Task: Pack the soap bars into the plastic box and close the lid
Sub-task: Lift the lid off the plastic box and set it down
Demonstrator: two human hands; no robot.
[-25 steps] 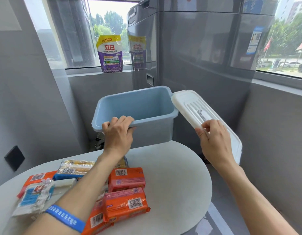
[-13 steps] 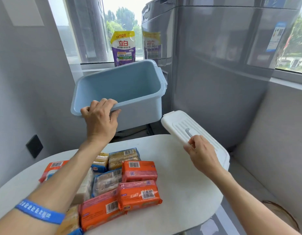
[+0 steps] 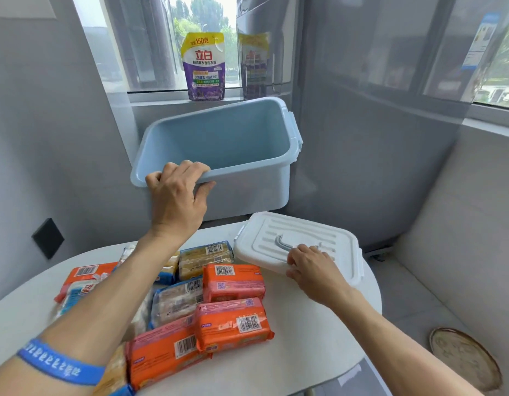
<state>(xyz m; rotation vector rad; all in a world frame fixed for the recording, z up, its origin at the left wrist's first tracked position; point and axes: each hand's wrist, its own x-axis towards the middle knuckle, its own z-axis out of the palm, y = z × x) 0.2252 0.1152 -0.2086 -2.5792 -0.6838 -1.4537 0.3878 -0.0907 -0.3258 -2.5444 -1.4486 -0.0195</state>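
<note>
Down onto the table [image 3: 319,324] has come the white lid [image 3: 299,247], which half a second ago hung off the far edge and now lies flat at the right rear corner; the right hand [image 3: 313,270] rests on its near rim, fingers curled loosely over the edge, and whether it still grips or merely steadies I cannot tell; the blue plastic box [image 3: 224,155] is held up beyond the table's far edge, tipped so its empty inside faces the camera, the left hand [image 3: 176,198] clamped on its near rim with fingers hooked inside and thumb outside.

With the lid parked, the job looks ready for its next part (setting the box down within reach and loading it); no soap bars [image 3: 233,281] are packed yet, all lying in a loose heap on the left of the table, orange wrappers nearest, paler ones behind.

Largest legible writing is on the purple detergent pouch [image 3: 203,67] on the windowsill: "立白" and "150克"; the wrappers show barcodes, their print too small to read; the blue wristband [image 3: 59,367] bears white characters I cannot make out.
</note>
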